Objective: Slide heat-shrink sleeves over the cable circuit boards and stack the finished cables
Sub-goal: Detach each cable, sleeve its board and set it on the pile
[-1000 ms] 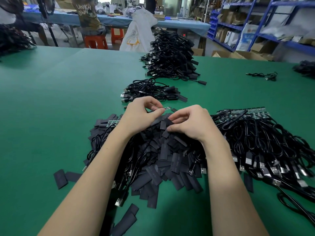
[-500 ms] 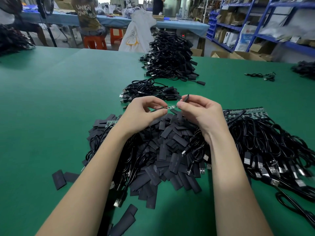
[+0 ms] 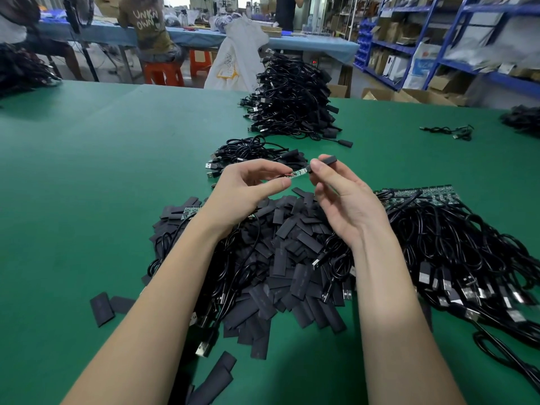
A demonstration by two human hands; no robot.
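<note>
Head view: right hand (image 3: 340,197) pinches sleeve (image 3: 327,160) beside left hand's (image 3: 248,188) board (image 3: 299,173).

A green table (image 3: 87,176) is carrying all of the work material. A heap of flat black heat-shrink sleeves (image 3: 280,258), mixed with loose cables, is lying at the near centre. A few stray sleeves (image 3: 102,308) are lying apart at its left. A spread of unsleeved cables (image 3: 455,258) with bare circuit boards is lying just to the right of the heap. A small cable pile (image 3: 251,157) is sitting beyond the heap, a tall cable stack (image 3: 292,97) farther back. A single cable (image 3: 450,131) is lying well apart at the far right.
</note>
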